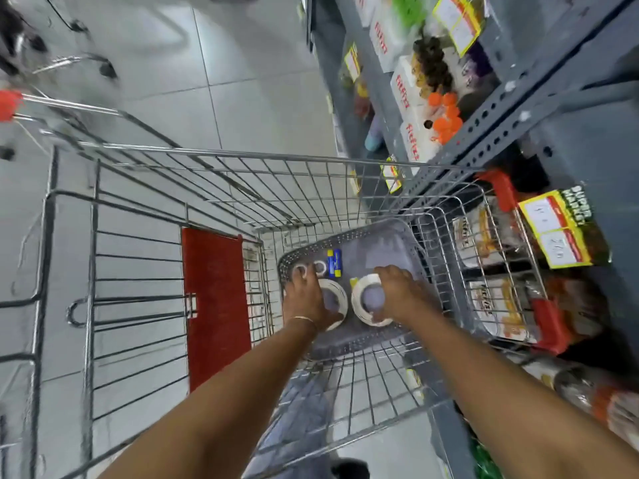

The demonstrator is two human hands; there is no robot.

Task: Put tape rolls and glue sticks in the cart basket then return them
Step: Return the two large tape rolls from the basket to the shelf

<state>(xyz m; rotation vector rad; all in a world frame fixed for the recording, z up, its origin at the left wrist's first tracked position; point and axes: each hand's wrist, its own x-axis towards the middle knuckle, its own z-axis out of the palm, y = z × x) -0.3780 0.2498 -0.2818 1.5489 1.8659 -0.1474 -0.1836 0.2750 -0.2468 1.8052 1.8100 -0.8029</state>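
Note:
A grey plastic basket [387,236] sits in the bottom of a wire shopping cart [221,160]. Inside it lie two large white tape rolls, two small tape rolls and blue-and-yellow glue sticks [334,261]. My left hand [306,295] rests on the left large roll [340,299], its fingertips reaching the small rolls [321,267]. My right hand [397,292] grips the right large tape roll [363,299] by its rim. A yellow bit shows beside that roll.
Grey metal shelving [518,108] with boxes, orange-capped bottles and yellow price tags stands close on the right. A wire shelf basket [498,257] with packets touches the cart's right side. The cart's red child-seat flap [214,302] is on the left. Tiled floor lies ahead.

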